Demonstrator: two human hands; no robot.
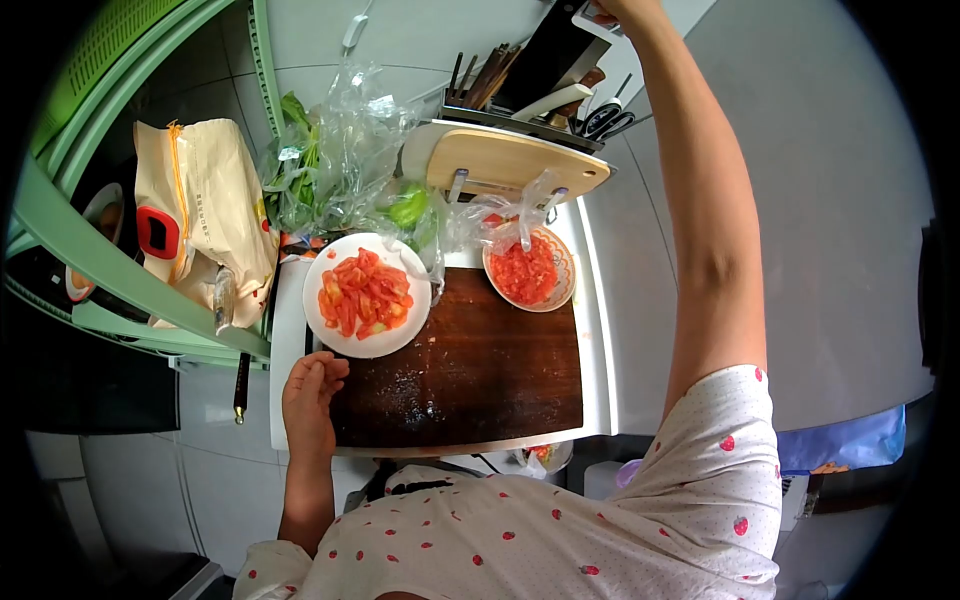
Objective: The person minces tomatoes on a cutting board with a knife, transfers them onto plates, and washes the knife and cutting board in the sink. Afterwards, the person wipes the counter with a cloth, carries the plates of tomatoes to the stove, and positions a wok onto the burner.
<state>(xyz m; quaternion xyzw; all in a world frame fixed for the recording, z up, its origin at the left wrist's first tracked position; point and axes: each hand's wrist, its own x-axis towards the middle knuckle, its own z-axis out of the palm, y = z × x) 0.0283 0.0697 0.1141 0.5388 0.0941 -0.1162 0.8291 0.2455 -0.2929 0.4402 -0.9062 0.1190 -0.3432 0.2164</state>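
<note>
My left hand [314, 392] is beside the lower left rim of a white plate [418, 318], above the board's left edge. Its fingers are curled in toward the thumb, and I see nothing in them. On the plate lie chopped tomato pieces [364, 294]. My right arm stretches far forward past the knife rack [560, 130]. My right hand [608, 8] is at the top edge, close to a white-edged object [597, 24]; most of its fingers are cut off from view. A patterned bowl [566, 262] of finely chopped tomato [524, 273] stands on the board's far right corner.
A dark wet cutting board [480, 370] lies on the white counter [598, 400]. Behind stand a light wooden board [500, 160], chopsticks [490, 75] and scissors [604, 120]. Plastic bags with greens [345, 160] crowd the back left. A green shelf [120, 255] holds a cream bag [215, 190].
</note>
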